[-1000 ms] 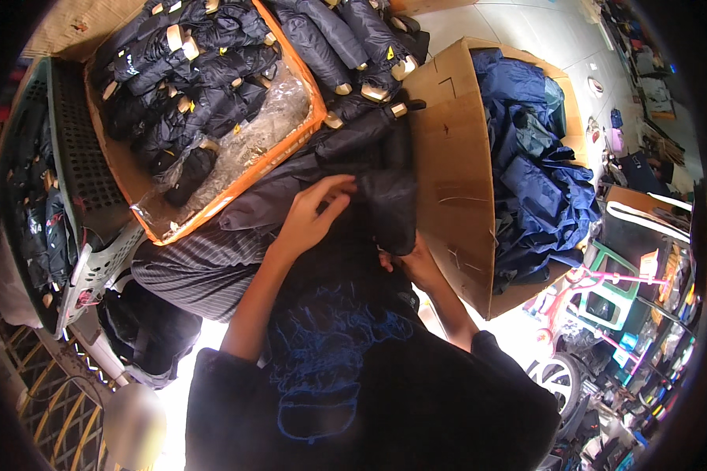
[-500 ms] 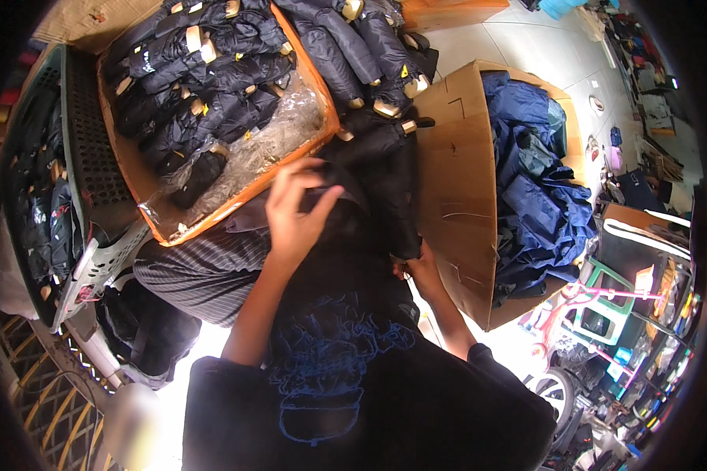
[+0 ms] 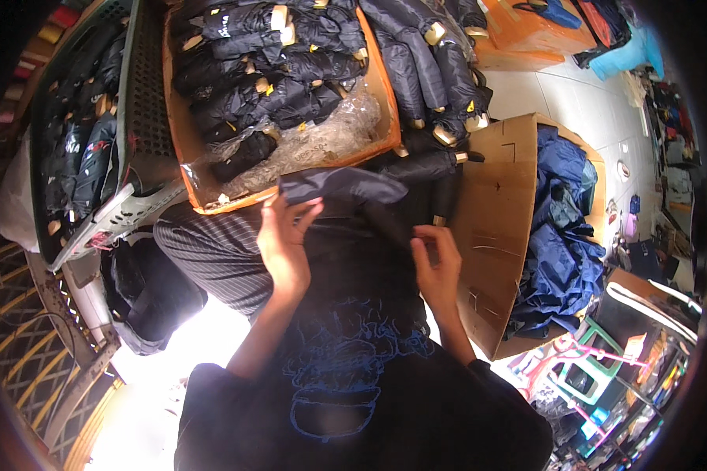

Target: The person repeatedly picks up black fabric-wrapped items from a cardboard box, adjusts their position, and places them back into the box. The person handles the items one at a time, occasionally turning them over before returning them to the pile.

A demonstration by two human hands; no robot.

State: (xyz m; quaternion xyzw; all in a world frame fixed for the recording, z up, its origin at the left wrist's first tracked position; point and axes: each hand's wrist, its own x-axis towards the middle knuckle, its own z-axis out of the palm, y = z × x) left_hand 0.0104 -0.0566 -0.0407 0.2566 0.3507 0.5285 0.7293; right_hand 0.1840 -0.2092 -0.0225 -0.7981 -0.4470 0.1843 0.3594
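Your right hand (image 3: 440,268) is bending at 1 o'clock; your left hand (image 3: 285,255) is touching the dark cloth (image 3: 342,184) at 11. I can't tell if either is gripping. The cloth is stretching across 12. Beyond, an orange-edged box (image 3: 380,78) is holding black bundles (image 3: 283,67).

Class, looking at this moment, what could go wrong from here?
The dark cloth at the left hand appears close to the orange-edged box, so it might snag on the rim. Against the dark shirt, its edges could be misjudged. The black rolled bundles heaped beside the box might shift if bumped.
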